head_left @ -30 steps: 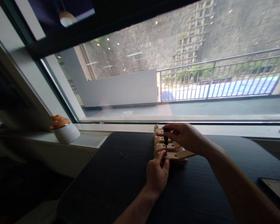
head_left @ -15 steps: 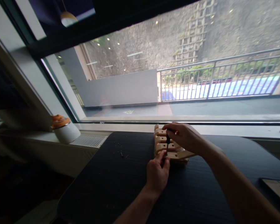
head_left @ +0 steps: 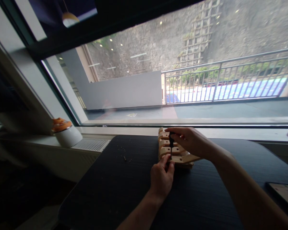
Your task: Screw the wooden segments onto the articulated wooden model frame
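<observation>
A pale wooden assembly (head_left: 177, 156) of several notched bars lies on a black table (head_left: 124, 191), near its far edge by the window. My right hand (head_left: 189, 140) is closed round the handle of a small black screwdriver (head_left: 171, 145), which stands upright with its tip down on the front bar. My left hand (head_left: 162, 179) rests on the table just in front, its fingers pinched at the screwdriver's tip against the wood.
A few small screws (head_left: 124, 156) lie scattered on the table to the left of the wood. A white pot with an orange lid (head_left: 64, 132) stands on the sill at the left. A flat board (head_left: 286, 193) shows at the right edge.
My right hand has turned slightly on the screwdriver handle, which tilted a little and came back upright. My left hand and the wooden assembly have stayed put.
</observation>
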Available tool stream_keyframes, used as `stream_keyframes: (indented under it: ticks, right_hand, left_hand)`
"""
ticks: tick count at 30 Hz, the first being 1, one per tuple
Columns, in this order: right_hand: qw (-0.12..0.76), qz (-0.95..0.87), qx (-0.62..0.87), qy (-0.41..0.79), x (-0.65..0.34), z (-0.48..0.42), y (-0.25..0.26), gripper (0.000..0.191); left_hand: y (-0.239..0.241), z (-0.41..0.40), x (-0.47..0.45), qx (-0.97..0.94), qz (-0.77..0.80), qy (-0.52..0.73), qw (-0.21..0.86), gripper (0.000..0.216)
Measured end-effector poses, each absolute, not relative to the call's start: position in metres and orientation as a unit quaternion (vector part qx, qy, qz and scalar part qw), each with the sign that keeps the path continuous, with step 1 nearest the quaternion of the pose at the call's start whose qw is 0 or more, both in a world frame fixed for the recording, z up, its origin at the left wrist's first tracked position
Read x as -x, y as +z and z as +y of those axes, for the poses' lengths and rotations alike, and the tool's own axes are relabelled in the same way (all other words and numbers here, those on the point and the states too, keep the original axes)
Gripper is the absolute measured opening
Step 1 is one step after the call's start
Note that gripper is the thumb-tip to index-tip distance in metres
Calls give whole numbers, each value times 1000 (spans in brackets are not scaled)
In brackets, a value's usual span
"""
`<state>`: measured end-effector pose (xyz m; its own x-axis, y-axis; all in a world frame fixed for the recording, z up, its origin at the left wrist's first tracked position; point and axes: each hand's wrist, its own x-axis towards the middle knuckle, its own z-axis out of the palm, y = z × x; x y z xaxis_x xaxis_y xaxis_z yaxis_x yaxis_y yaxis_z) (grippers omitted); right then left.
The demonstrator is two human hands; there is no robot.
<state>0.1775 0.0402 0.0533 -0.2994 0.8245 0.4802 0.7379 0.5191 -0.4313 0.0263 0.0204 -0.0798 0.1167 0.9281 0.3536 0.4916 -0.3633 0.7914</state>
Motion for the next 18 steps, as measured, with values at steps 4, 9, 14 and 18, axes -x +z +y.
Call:
stream_keyframes:
  ticks: [4, 9, 14, 18]
  right_hand:
    - [343, -803, 485, 49, -178, 41, 54, 31]
    - [335, -799, 498, 34, -174, 42, 53, 33]
    - [315, -802, 506, 44, -173, 41, 51, 42]
    - [318, -802, 502, 58, -175, 39, 52, 38]
  left_hand:
    - [-80, 20, -26, -703, 502, 434, 257, 33]
    - [-79, 20, -26, -706, 498, 437, 251, 33]
    - [-79, 20, -26, -708, 499, 435, 248, 33]
    - [-78, 19, -26, -704, 501, 435, 252, 33]
